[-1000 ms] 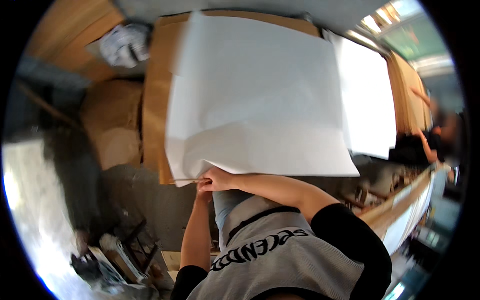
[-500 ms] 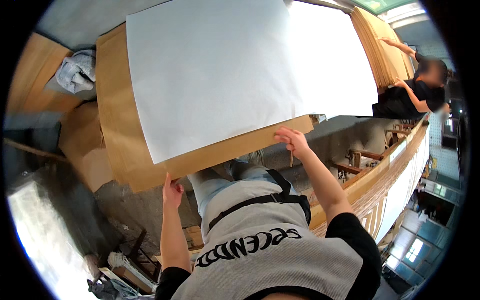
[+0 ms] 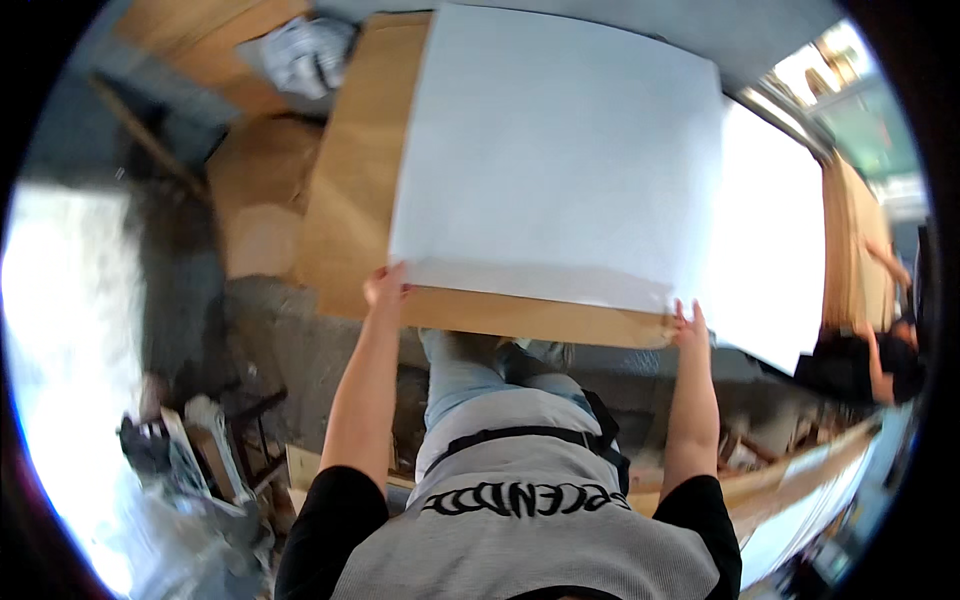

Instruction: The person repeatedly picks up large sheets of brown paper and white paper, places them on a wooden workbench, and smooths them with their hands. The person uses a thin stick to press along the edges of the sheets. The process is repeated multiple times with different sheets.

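Observation:
A large white sheet [image 3: 560, 150] lies over a brown cardboard sheet [image 3: 365, 150], which shows along its left and near sides. At the white sheet's near left corner is my left hand [image 3: 384, 285], its fingers closed on the edge. My right hand [image 3: 690, 323] is at the near right corner, fingers apart and tips touching the sheet's margin; nothing is visibly gripped there. Further right lies another white sheet [image 3: 765, 230], brightly lit and partly behind the first.
A stack of brown boards [image 3: 850, 245] stands at the far right, beside a person in black [image 3: 845, 365]. Crumpled grey cloth [image 3: 305, 55] lies at the upper left. Clear plastic [image 3: 190, 540] and odds and ends lie on the floor at lower left. A long wooden-edged stack [image 3: 800, 490] runs along the lower right.
My view has turned, so the sheets appear further right. My left hand has gone from the cardboard's near edge to the white sheet's left corner; my right hand has moved to its right corner.

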{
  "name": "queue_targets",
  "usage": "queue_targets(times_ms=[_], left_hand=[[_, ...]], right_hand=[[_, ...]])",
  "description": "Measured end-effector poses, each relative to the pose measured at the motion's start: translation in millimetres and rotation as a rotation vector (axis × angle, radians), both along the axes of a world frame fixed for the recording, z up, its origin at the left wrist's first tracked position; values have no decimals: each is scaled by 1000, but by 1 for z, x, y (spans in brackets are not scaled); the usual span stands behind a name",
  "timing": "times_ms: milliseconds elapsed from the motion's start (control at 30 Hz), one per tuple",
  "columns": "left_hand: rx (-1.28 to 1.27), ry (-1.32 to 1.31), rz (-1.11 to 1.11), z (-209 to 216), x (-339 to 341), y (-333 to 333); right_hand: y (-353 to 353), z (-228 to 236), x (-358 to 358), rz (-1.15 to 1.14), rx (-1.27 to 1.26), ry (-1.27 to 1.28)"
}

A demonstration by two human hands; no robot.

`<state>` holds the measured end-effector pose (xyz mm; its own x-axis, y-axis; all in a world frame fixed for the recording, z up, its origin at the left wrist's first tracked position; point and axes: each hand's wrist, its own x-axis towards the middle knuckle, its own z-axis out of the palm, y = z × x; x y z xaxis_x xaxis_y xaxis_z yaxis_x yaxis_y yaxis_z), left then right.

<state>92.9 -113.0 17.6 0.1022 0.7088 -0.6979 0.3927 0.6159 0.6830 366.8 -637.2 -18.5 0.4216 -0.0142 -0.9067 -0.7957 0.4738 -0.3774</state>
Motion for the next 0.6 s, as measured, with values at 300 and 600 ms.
queue_targets(times_ms=[300,600], left_hand=[[59,-33,16,10,-33,-17],[172,21,446,3,-95,-17]], right_hand=[[6,50,-8,48,-405,-260],[29,66,-83,311,-341,-350]])
